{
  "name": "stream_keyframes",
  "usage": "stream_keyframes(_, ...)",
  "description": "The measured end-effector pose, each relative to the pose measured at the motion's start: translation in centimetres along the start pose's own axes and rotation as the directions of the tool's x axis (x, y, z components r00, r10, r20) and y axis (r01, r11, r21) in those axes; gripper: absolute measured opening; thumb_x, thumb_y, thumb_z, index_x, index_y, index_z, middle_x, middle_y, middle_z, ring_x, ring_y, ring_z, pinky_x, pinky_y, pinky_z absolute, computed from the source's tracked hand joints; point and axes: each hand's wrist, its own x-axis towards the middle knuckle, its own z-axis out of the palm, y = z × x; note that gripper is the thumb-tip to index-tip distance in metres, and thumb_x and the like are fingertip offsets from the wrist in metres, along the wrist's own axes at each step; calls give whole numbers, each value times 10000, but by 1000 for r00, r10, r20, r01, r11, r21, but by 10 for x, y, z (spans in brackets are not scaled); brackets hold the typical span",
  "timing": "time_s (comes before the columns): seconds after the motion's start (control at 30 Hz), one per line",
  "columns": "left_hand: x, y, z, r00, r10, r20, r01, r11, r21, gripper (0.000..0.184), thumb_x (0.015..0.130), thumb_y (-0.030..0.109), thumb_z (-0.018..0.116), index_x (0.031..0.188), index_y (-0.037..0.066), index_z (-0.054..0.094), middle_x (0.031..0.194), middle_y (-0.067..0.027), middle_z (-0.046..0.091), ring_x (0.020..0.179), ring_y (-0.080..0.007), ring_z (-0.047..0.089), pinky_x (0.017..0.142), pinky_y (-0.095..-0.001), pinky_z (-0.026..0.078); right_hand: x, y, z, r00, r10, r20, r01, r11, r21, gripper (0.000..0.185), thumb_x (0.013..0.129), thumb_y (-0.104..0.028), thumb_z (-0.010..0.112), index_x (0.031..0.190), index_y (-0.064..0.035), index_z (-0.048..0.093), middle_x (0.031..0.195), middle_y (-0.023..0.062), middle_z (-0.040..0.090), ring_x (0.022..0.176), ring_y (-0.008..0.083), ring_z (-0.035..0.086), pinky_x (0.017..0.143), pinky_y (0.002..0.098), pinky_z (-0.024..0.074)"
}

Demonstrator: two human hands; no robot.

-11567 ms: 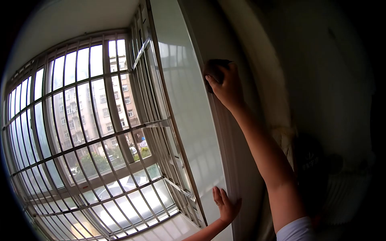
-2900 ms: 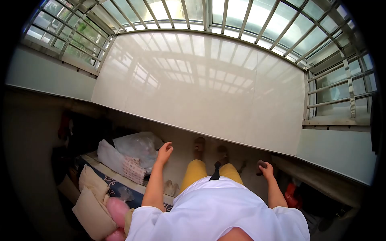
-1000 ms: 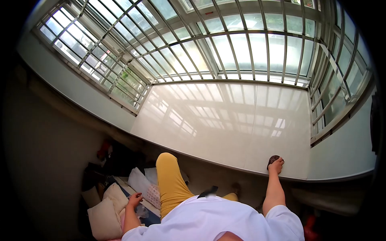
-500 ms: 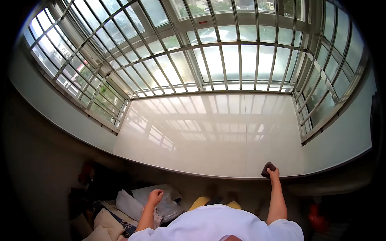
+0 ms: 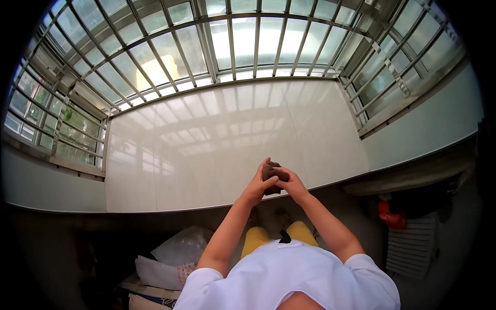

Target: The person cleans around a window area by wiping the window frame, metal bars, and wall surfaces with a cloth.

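A dark brown folded cloth (image 5: 280,175) is held between both hands, just above the front edge of the tiled window sill (image 5: 206,181). My left hand (image 5: 256,187) grips its left side, thumb across the front and fingers behind. From the right, my right hand (image 5: 293,185) has its fingers closed on the same cloth. Some fingertips are hidden behind the cloth and the other hand. Light from the window reflects on the glossy sill under and beyond the hands.
Metal bars (image 5: 231,49) fence the window at the back and both sides. Plastic bags (image 5: 181,248) lie low at the left. On the right, a red object (image 5: 391,214) sits by a grey slatted piece (image 5: 411,245).
My right hand has brought the brown cloth from the right toward the middle. My left hand has risen from beside the bags and taken hold of it. The view has shifted.
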Motion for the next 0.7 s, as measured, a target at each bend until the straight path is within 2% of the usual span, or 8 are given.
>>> stream_keyframes(0.07,-7,-22,-9,985,-44,-167,31,997,-77,703,791,154,736,1376,65,357,1256,-129,491,1146,-230,495,946,-345,439,-8,11,13,999,35,-13,-38,963,-265,499,817,-158,689,1268,-53,502,1166,92,559,1049,158,552,877,314,475)
stream_keyframes(0.2,-52,-38,-61,883,-23,-469,-27,995,-99,662,773,126,747,1327,39,395,1183,-120,528,1074,-209,534,907,-336,469,-42,3,-9,979,113,-172,-172,907,-385,621,800,-169,707,1345,-64,428,1249,155,476,1086,254,556,893,355,497)
stream_keyframes(0.3,-94,-66,-155,629,172,-758,-33,980,195,676,752,115,758,1316,23,396,1189,-140,520,1073,-230,534,907,-343,465,-74,-7,-78,934,177,-310,-261,931,-255,486,820,-119,682,1266,-29,513,1198,111,536,1010,174,583,874,308,484)
stream_keyframes(0.37,-132,-69,-213,397,310,-864,30,936,350,706,727,136,775,1307,3,395,1218,-160,505,1087,-266,525,937,-369,440,-96,-20,-129,869,134,-476,-292,916,-276,431,818,-106,683,1220,-26,551,1009,58,633,939,138,602,821,281,484)
stream_keyframes(0.47,-189,-49,-272,116,539,-834,263,793,549,775,694,181,796,1310,-23,373,1272,-207,475,1124,-333,507,977,-408,401,-126,-51,-187,620,244,-746,-277,957,83,308,889,-142,602,1186,-82,547,932,3,645,794,95,629,666,239,473)
stream_keyframes(0.53,-214,-35,-289,-10,562,-827,351,777,523,809,709,186,777,1340,-20,315,1283,-239,465,1145,-375,499,969,-419,407,-147,-50,-240,471,209,-857,-223,968,114,318,872,-131,604,1185,-110,549,870,-16,645,724,87,630,596,222,455)
stream_keyframes(0.6,-226,-18,-290,-57,527,-848,419,784,458,840,721,177,756,1364,-19,253,1289,-261,457,1156,-408,487,971,-439,405,-171,-38,-301,312,179,-933,-287,954,87,332,842,-118,615,1169,-143,561,833,-33,638,647,81,617,513,231,422)
stream_keyframes(0.7,-213,-15,-302,-69,608,-791,506,704,498,833,722,140,733,1372,-15,236,1318,-263,428,1172,-419,468,982,-447,396,-194,-52,-329,287,121,-950,-261,964,44,332,837,-120,617,1165,-141,571,835,-28,640,674,89,617,544,225,427)
